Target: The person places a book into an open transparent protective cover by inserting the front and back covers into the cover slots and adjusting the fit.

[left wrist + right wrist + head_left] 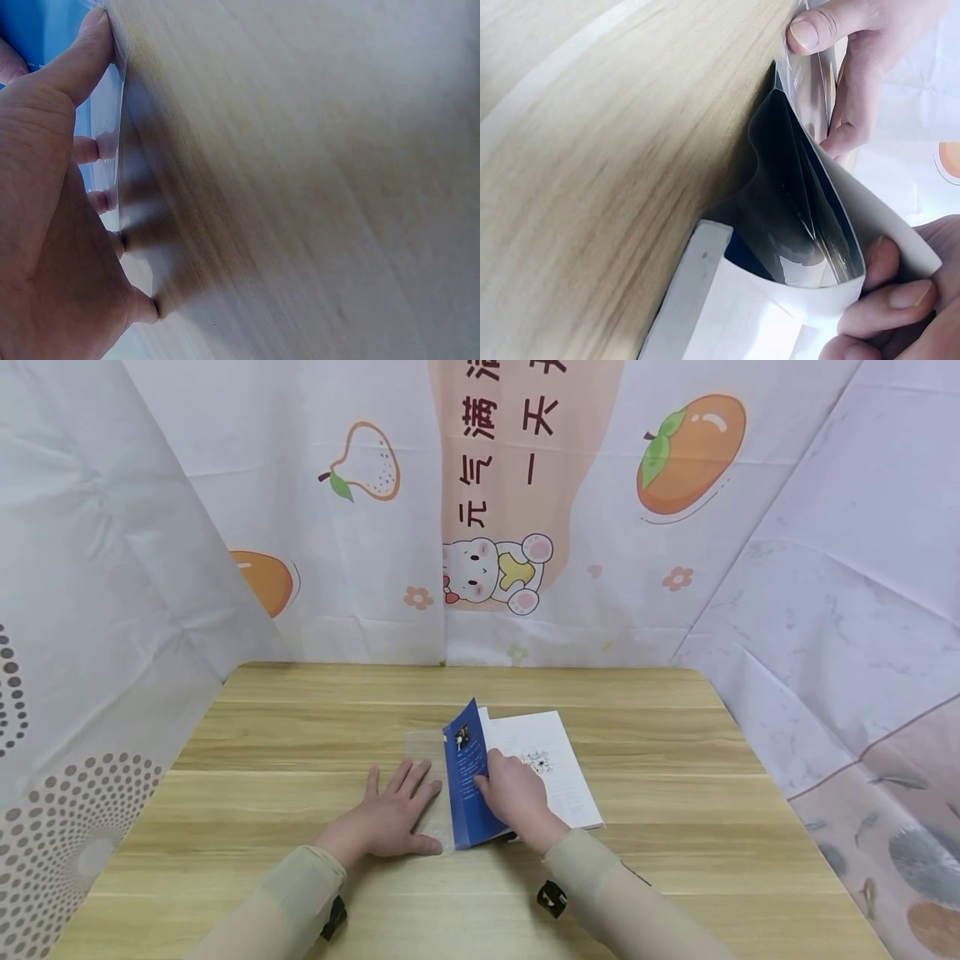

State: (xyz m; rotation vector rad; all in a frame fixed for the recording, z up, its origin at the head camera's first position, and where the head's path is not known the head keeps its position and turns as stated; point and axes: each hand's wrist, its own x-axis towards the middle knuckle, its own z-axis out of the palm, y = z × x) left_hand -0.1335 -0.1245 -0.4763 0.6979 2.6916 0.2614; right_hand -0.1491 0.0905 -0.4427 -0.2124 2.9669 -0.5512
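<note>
A book lies on the table with a white page showing, and its blue cover stands partly raised on the left. My right hand grips the edge of that cover, thumb on the blue side. In the right wrist view the cover bends into a curve, with clear plastic film inside the fold. Left of the book, a clear plastic sheet extends over the table. On it rests my left hand, fingers spread, fingertips touching the film's edge in the left wrist view.
The wooden table carries the book near its middle. A printed curtain hangs behind the back edge, with more cloth along the sides. A black strap piece sits below my right wrist.
</note>
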